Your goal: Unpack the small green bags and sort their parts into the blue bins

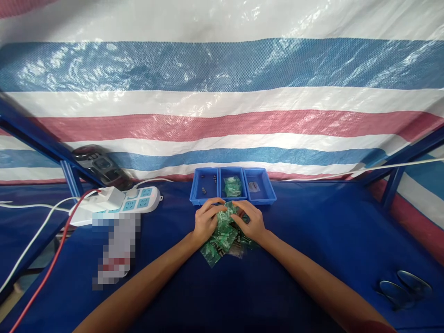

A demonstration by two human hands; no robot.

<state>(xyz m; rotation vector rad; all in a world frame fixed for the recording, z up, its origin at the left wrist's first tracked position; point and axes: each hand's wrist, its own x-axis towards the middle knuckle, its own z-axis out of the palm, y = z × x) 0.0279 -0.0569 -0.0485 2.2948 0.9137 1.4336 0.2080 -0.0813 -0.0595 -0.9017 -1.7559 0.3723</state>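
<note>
Both hands are at a pile of small clear bags (222, 238) with green and dark contents, on the blue table in front of three blue bins. My left hand (207, 222) curls over the pile's left side, its fingers closed on a green bag at the top. From the right, my right hand (252, 223) pinches the same green bag (226, 216) with thumb and fingers. Similar green bags lie in the middle bin (232, 186). A few small dark parts are in the left bin (204, 187), and the right bin (260, 187) holds a small clear bag.
At the left stand a white power strip (144, 200) with plugs, a red cable (57, 259) and a plastic-wrapped item (102, 165). Glasses (404, 289) lie at the right on the blue table (322, 231). Blue frame bars rise at both sides before a striped sheet (222, 125).
</note>
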